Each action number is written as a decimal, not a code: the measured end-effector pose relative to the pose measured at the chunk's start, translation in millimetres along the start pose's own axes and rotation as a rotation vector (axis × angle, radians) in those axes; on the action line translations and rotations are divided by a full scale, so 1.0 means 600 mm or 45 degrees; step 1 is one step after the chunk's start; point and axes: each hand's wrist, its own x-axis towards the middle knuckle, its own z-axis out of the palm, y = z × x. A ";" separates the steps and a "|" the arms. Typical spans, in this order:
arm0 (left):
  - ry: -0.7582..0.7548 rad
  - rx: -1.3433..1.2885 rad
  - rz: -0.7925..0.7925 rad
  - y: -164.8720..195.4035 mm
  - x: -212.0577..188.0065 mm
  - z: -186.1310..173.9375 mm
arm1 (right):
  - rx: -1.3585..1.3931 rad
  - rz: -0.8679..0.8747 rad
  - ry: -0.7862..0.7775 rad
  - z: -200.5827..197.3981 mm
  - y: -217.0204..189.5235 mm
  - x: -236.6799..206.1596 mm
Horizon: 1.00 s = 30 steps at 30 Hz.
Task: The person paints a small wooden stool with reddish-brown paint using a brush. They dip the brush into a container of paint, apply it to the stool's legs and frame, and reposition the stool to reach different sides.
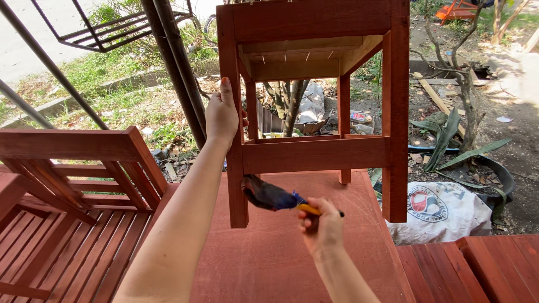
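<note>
A red-brown wooden stool (314,154) is lifted and tilted, its legs pointing toward me. My left hand (223,115) grips its near left leg about halfway up. My right hand (321,224) holds a paintbrush (275,197) with a yellow handle and dark, paint-laden bristles. The bristles touch the inner side of that same leg, just below the lower crossbar. Under the stool lies a flat red-brown painted board (269,252).
A red slatted wooden piece (73,168) stands at the left, with red slats (483,264) at the lower right. A white printed sack (443,207) lies right of the board. Dark metal poles (177,67), a small tree (466,95) and debris-strewn dirt are behind.
</note>
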 end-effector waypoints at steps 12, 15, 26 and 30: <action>0.028 0.136 -0.083 -0.029 -0.045 -0.015 | 0.066 -0.029 0.035 0.025 -0.007 0.021; 0.021 0.059 -0.118 -0.024 -0.044 -0.015 | 0.051 0.022 0.012 0.011 0.035 -0.016; 0.049 0.027 -0.062 -0.012 -0.049 -0.033 | 0.127 0.004 -0.040 -0.011 -0.026 0.019; 0.071 0.042 -0.050 -0.007 -0.049 -0.036 | 0.061 0.045 0.048 0.031 0.035 -0.001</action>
